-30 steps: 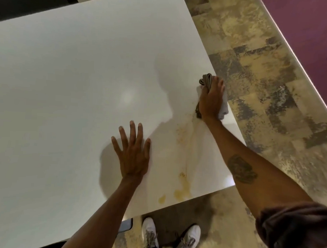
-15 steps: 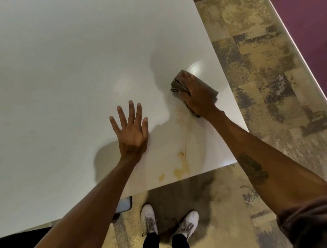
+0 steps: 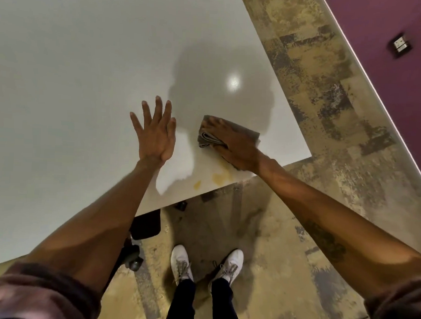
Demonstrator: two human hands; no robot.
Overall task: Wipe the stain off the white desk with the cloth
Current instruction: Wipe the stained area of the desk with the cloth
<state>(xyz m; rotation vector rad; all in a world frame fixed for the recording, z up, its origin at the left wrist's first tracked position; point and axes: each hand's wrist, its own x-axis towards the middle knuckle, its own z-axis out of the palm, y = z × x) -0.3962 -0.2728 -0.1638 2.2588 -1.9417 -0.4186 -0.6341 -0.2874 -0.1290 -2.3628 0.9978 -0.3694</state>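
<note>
The right hand [image 3: 234,146] covers the middle of the cloth [image 3: 205,137], so only its folded left end and a strip along its far edge show, and whatever part of the stain [image 3: 222,175] lies under cloth and hand is hidden. The worktop [image 3: 88,57] runs off the top and left edges. Both sleeves are cut by the bottom corners.

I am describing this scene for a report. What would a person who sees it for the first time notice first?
First, the right hand pressing a folded grey cloth flat on the white desk, near the desk's front right corner. Next, the yellow stain beside that hand, by the front edge. Then the left hand, open with fingers spread, on the desk to the left of the cloth.
</note>
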